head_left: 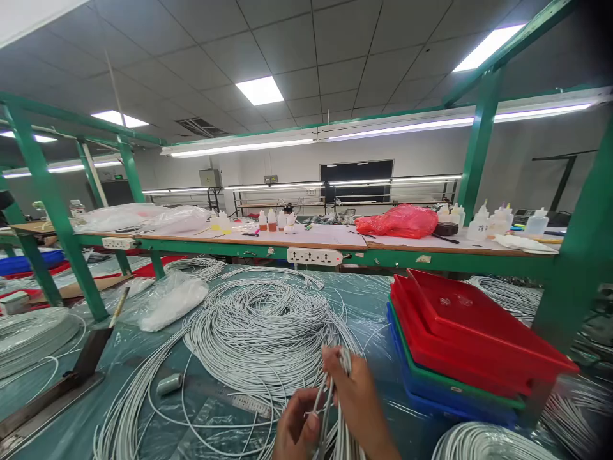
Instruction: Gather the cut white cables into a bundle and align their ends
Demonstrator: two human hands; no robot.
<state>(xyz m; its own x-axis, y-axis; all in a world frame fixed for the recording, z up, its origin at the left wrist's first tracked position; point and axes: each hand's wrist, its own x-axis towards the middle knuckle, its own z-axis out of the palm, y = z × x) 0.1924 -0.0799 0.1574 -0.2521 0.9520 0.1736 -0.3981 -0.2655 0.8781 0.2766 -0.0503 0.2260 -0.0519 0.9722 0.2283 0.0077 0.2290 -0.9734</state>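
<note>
A large loose coil of thin grey-white cable (258,319) lies on the green bench top, with many strands trailing off it to the left and toward me. At the coil's right front edge, my right hand (357,393) is closed around a bundle of these strands. My left hand (299,425) sits lower and to the left, its thumb and fingers pinching a strand of the same cable. Between the two hands the strands run down toward the bottom edge, where their ends are out of view.
Stacked red, green and blue trays (469,338) stand at the right. On the left are a lever paper cutter (62,390), a small grey roll (169,384) and a plastic bag (175,300). A raised shelf (268,246) with bottles and a power strip (315,257) spans the back.
</note>
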